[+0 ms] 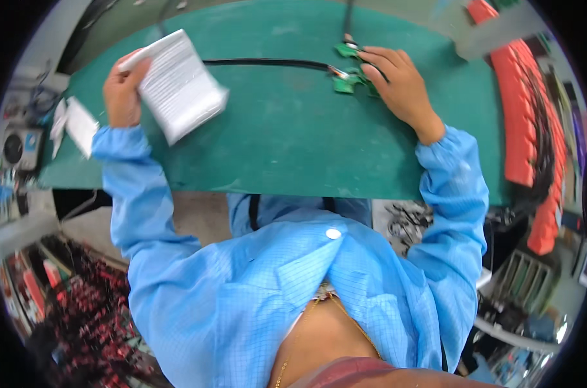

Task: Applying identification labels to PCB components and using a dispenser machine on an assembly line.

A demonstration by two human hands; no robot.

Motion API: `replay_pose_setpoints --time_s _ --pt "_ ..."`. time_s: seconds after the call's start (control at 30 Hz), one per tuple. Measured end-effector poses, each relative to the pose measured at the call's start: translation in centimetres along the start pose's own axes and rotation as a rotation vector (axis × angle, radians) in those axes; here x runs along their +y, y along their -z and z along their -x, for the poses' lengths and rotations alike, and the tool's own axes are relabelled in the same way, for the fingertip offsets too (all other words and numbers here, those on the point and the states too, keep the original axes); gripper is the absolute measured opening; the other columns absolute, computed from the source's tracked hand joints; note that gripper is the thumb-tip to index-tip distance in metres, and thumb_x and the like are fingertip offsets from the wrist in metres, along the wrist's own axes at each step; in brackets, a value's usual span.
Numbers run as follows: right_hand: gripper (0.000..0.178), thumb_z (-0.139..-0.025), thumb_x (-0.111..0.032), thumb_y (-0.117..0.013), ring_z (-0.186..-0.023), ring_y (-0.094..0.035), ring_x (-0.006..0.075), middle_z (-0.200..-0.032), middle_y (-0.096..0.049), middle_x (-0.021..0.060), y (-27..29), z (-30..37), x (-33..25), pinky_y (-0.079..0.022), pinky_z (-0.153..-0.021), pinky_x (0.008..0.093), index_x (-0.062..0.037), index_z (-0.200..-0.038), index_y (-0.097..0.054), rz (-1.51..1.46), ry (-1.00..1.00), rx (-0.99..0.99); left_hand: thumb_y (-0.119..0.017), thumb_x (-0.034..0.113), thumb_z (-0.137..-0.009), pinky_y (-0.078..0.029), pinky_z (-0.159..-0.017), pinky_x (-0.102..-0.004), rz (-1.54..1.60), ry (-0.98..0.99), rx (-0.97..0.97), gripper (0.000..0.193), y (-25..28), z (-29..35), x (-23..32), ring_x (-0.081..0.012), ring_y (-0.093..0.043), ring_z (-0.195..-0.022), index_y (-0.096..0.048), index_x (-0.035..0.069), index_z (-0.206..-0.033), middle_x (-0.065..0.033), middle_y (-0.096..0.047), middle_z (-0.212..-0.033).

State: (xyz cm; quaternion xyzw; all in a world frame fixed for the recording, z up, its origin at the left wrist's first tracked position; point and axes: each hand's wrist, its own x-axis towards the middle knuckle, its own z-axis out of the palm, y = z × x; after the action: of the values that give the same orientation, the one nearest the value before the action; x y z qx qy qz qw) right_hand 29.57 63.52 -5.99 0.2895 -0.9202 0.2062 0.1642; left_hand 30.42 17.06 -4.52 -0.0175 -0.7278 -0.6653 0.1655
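Observation:
My left hand (pixel 123 94) is closed on the upper left corner of a white printed packet (pixel 180 84), which looks like folded paper or a thin bag. The packet is tilted above the green table. At the far right of centre, my right hand (pixel 400 84) rests with fingers stretched out over small green circuit boards (pixel 345 83). Its fingertips touch or almost touch them. A black cable (pixel 267 63) runs from behind the packet to one board. Another dark cable (pixel 348 22) comes down from the far edge to the upper board.
The green mat (pixel 287 142) covers the table. Red slotted holders (pixel 516 116) with dark cables line the right side. White scraps (pixel 82 126) lie at the left edge. Beside me at lower left is a heap of red and black parts (pixel 93 304).

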Motion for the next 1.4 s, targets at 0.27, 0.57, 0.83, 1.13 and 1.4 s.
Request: replay_pose_setpoints --time_s 0.27,0.57,0.83,1.13,1.4 --pt "0.034 -0.076 -0.021 -0.070 -0.107 -0.052 0.0257 -0.120 -0.059 0.0017 1.5 0.8 -0.6 -0.037 -0.095 0.0437 -0.0147 -0.109 -0.065 0.122 0.364 0.000 -0.066 0.006 -0.083 -0.047 -0.077 -0.0233 0.308 0.266 -0.655 0.028 -17.3 5.0 5.8 -0.0098 -0.059 -0.090 -0.058 0.001 -0.110 -0.0056 -0.064 -0.098" --pt "0.048 -0.077 -0.026 -0.070 -0.098 -0.054 0.0252 -0.114 -0.062 0.0044 2.1 0.8 -1.4 -0.040 -0.089 0.0399 -0.0164 -0.122 -0.058 -0.007 0.318 -0.136 -0.061 0.003 -0.086 -0.046 -0.069 -0.0212 0.303 0.381 -0.754 0.015 -20.4 8.4 3.2 -0.0070 -0.057 -0.079 -0.059 0.000 -0.101 -0.0033 -0.062 -0.091" --pt "0.037 -0.078 -0.027 -0.071 -0.084 -0.057 0.0249 -0.094 -0.063 0.0074 3.3 1.0 1.5 -0.043 -0.075 0.0377 -0.0129 -0.112 -0.065 0.215 0.134 0.036 -0.057 0.002 -0.090 -0.048 -0.079 -0.0239 0.067 0.128 -1.011 0.023 -19.4 8.3 3.6 -0.0103 -0.061 -0.090 -0.055 0.000 -0.113 -0.0080 -0.065 -0.097" --pt "0.041 -0.069 -0.016 -0.077 -0.080 -0.057 0.0210 -0.096 -0.062 0.0036 1.7 1.5 -2.5 -0.042 -0.075 0.0347 -0.0128 -0.108 -0.066 0.015 0.190 -0.136 -0.054 0.010 -0.094 -0.050 -0.076 -0.0237 0.218 0.295 -0.762 0.025 -19.9 8.5 2.8 -0.0124 -0.063 -0.089 -0.053 0.002 -0.117 -0.0095 -0.066 -0.097" --pt "0.014 -0.083 -0.011 -0.066 -0.073 -0.059 0.0219 -0.088 -0.067 0.0071 3.2 1.1 -2.3 -0.044 -0.068 0.0326 -0.0046 -0.094 -0.068 -0.609 -0.023 0.110 -0.056 0.014 -0.094 -0.049 -0.076 -0.0229 0.281 0.288 -0.754 0.023 -19.9 8.4 2.3 -0.0100 -0.061 -0.087 -0.056 0.000 -0.112 -0.0078 -0.065 -0.097"
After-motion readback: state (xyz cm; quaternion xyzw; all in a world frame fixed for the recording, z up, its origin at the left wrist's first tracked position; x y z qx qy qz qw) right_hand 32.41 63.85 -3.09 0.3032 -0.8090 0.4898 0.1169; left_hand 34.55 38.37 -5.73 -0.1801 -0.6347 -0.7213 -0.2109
